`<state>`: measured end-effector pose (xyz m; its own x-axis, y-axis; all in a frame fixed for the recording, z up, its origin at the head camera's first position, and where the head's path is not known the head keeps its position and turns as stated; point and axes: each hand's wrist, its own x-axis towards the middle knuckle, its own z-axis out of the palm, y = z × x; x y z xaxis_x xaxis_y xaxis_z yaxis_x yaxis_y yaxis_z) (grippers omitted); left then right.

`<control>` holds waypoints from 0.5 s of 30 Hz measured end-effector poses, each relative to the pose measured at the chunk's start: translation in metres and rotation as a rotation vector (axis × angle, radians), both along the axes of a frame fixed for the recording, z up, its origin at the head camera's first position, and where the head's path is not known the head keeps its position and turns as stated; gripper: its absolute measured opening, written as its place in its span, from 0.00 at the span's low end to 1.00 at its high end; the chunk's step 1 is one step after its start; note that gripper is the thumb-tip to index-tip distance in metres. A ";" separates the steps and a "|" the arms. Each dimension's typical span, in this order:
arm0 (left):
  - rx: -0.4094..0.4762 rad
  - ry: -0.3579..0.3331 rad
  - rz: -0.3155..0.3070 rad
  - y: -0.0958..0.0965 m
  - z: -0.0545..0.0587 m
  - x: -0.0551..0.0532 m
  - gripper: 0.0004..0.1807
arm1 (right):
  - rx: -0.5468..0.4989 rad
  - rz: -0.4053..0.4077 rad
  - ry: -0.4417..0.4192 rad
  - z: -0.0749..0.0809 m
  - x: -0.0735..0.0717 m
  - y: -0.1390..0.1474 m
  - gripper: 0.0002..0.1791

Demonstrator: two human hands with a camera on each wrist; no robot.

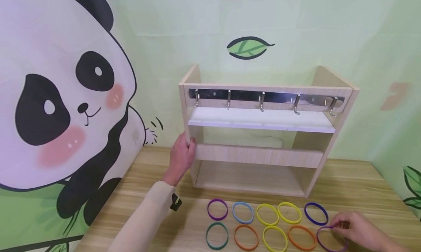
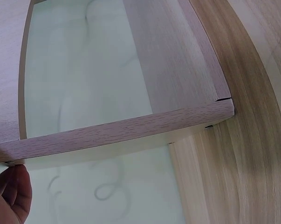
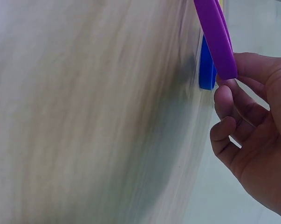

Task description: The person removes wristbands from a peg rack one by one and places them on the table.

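Note:
My left hand [image 1: 181, 155] grips the left side panel of a light wooden shelf rack [image 1: 256, 155], thumb at the front edge. In the left wrist view, fingers [image 2: 23, 191] show at the edge of this panel. At the lower right, my right hand [image 1: 358, 228] pinches a purple silicone wristband [image 3: 217, 42] between thumb and fingertips. The band is tilted up in the right wrist view, and the dark blue wristband [image 3: 206, 70] shows just behind it. On the table, that dark blue band lies at the right end of the back row.
Two rows of wristbands lie before the rack: a purple [image 1: 208, 210], a light blue [image 1: 233, 211], a green [image 1: 207, 238], plus yellow and orange ones. A metal strip with several hooks [image 1: 262, 102] runs along the rack's top. Printed cloth walls [image 1: 158, 61] stand behind the wooden table [image 1: 154, 160].

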<state>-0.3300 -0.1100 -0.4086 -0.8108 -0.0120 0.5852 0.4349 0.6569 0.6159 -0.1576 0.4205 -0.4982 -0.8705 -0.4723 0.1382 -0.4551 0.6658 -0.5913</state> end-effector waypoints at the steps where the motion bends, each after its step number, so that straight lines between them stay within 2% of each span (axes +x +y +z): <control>1: -0.002 0.000 0.000 0.000 0.000 0.000 0.17 | -0.004 0.001 -0.003 0.000 0.001 0.001 0.06; 10: -0.009 0.000 0.003 0.000 -0.001 0.000 0.15 | -0.024 -0.045 -0.106 -0.001 0.005 0.009 0.04; 12: -0.008 0.004 0.002 0.000 -0.001 -0.001 0.14 | -0.023 -0.044 -0.108 -0.002 0.006 0.009 0.03; 15: -0.010 0.006 0.001 0.000 -0.001 -0.002 0.14 | -0.020 -0.068 -0.178 -0.002 0.006 0.008 0.03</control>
